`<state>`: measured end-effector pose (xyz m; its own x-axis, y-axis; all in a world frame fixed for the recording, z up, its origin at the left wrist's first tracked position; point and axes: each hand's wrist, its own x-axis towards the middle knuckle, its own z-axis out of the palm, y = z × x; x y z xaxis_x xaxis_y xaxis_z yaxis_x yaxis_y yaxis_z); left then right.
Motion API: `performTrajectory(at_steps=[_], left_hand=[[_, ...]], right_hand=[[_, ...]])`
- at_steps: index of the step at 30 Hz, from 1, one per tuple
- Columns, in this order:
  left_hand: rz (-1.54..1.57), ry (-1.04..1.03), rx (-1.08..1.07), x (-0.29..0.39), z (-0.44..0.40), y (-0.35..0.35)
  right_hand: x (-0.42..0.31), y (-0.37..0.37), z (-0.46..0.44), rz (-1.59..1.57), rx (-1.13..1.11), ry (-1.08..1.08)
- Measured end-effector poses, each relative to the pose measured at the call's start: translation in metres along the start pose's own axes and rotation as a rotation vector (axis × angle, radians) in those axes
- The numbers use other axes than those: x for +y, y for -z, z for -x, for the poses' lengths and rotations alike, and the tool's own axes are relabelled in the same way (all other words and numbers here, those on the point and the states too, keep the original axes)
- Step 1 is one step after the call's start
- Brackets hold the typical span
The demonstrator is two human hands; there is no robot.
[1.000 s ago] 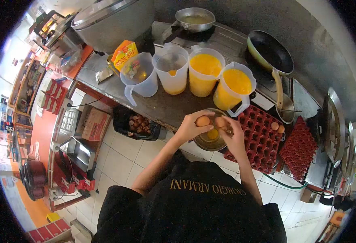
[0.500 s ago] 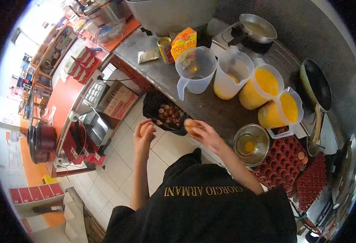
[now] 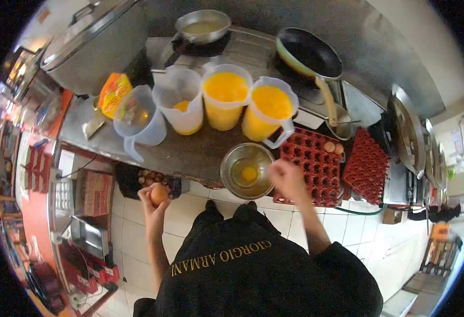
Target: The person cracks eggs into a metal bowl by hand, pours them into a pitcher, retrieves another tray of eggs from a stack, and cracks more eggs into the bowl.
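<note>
My left hand (image 3: 152,199) is closed around a brown egg (image 3: 159,193), held beside the black bag (image 3: 128,182) with eggshells (image 3: 150,178) in it. At the right rim of the metal bowl (image 3: 268,186) is my right hand (image 3: 289,182), its fingers smeared by motion. I cannot make out anything in it. A raw egg with a whole yolk (image 3: 249,174) lies in the bowl. To the right sits a red egg tray (image 3: 311,168), with brown eggs or shells (image 3: 333,148) at its far right corner.
Behind the bowl stand several plastic jugs: two full of yellow liquid (image 3: 226,87), one part-filled (image 3: 183,108), one clear (image 3: 139,119). Farther back are a saucepan (image 3: 203,26) and a frying pan (image 3: 308,55). Another red tray (image 3: 368,166) leans at the right.
The view has turned to the right. My right hand, which held an egg near the bag, has moved to the bowl. An egg now shows in my left hand.
</note>
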<state>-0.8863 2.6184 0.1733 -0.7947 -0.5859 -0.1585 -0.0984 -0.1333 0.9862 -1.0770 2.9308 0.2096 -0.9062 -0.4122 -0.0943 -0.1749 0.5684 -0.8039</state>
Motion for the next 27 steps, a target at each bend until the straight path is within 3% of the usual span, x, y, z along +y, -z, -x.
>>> performTrajectory(at_steps=[3,5,7,8,9,12,15,17,19,21,23,25,27], left_hand=[[-0.016,-0.081,-0.205,0.001,-0.016,-0.051],[0.008,-0.087,-0.321,0.011,-0.022,-0.086],[0.036,-0.092,-0.420,0.023,-0.022,-0.116],[0.078,-0.008,-0.472,0.028,-0.020,-0.130],[0.119,0.076,-0.523,0.031,-0.018,-0.142],[0.094,0.076,-0.517,0.017,-0.016,-0.169],[0.129,0.072,-0.513,0.012,-0.011,-0.190],[0.138,0.022,-0.544,0.006,-0.009,-0.199],[0.149,-0.002,-0.513,0.007,-0.005,-0.208],[-0.074,-0.070,-0.506,0.011,-0.002,-0.214],[0.039,-0.058,-0.495,0.012,0.000,-0.220],[-0.238,-0.241,-0.505,0.016,0.000,-0.223],[-0.239,-0.217,-0.462,0.029,0.006,-0.227]], right_hand=[[0.100,0.080,-0.019,0.763,0.458,0.030],[0.151,0.110,-0.030,0.833,0.456,0.063],[0.173,0.127,-0.040,1.034,0.319,0.169],[0.177,0.132,-0.046,1.054,0.231,0.115],[0.182,0.136,-0.050,1.049,0.234,0.119],[0.179,0.145,-0.051,1.022,0.145,0.161],[0.161,0.144,-0.040,0.948,0.266,0.117],[0.157,0.137,-0.029,0.349,0.472,0.178],[0.099,0.117,-0.002,-0.860,0.183,-0.220],[0.072,0.090,0.014,-1.132,0.017,-0.232],[0.049,0.056,0.021,-0.959,-0.040,-0.073],[0.026,0.032,0.028,-0.758,0.004,0.178],[-0.006,0.035,0.030,-0.120,0.210,0.536]])
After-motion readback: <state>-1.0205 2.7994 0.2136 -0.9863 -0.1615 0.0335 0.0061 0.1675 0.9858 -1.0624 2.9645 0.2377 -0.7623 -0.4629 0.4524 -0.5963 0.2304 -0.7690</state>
